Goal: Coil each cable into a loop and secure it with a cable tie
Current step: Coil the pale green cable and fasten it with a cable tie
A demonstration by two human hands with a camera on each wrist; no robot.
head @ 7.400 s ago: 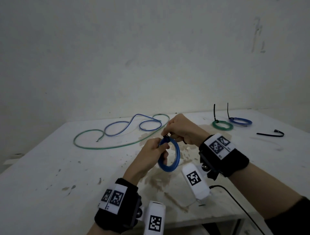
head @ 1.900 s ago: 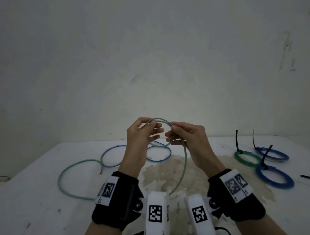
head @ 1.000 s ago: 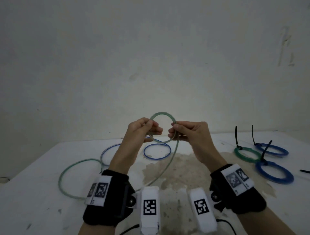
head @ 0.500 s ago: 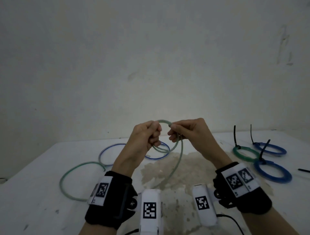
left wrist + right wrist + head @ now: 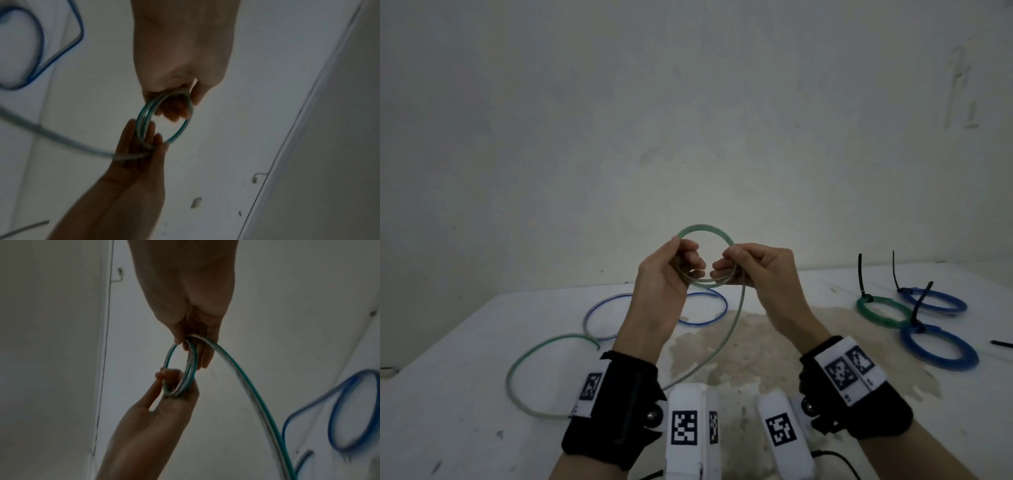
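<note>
Above the table I hold a small coil of clear green-striped cable (image 5: 705, 229) between both hands. My left hand (image 5: 686, 255) pinches the coil's left side and my right hand (image 5: 722, 263) pinches its right side. In the left wrist view the coil (image 5: 185, 126) shows about two turns. From my right hand (image 5: 195, 339) the cable's loose tail (image 5: 257, 394) drops to the white table (image 5: 465, 394) and curves round to the left, its tail end (image 5: 527, 356) lying flat. A loose blue cable (image 5: 599, 308) lies behind my hands.
At the right of the table lie three coils, each held by a black cable tie: one green coil (image 5: 883, 311) and two blue coils (image 5: 931, 301) (image 5: 938, 349). A loose black cable tie (image 5: 1001, 343) lies at the far right edge. A bare wall stands behind.
Half a second ago my hands were close together with the coil tilted between them. Now the coil stands round and upright. Less of the green tail lies on the table than before.
</note>
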